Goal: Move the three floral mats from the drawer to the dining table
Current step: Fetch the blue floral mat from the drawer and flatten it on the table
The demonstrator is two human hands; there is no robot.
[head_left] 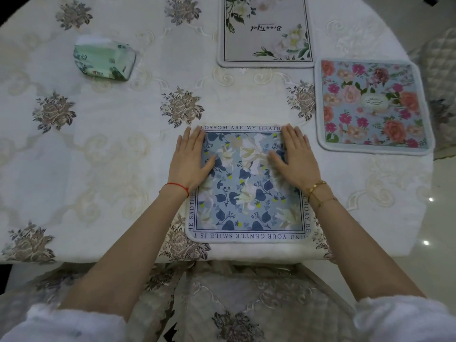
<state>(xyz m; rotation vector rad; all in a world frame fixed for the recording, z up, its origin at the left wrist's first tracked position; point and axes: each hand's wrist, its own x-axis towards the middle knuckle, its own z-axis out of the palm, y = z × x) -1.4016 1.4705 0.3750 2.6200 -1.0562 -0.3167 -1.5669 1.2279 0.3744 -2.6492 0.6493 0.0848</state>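
Observation:
Three floral mats lie flat on the dining table (111, 149). A blue mat with white flowers and a lettered border (246, 193) sits at the near edge in front of me. My left hand (191, 159) rests palm down on its far left corner, fingers spread. My right hand (293, 156) presses flat on its far right corner. A mat with pink and orange roses (372, 107) lies to the right. A pale grey mat with white flowers and script lettering (265, 30) lies at the far middle, partly cut off by the frame's top.
A green plastic tissue pack (104, 60) sits at the far left of the embroidered tablecloth. A padded chair seat (246, 304) is tucked under the near edge. Another quilted chair (439, 65) stands at the right, by shiny floor tiles.

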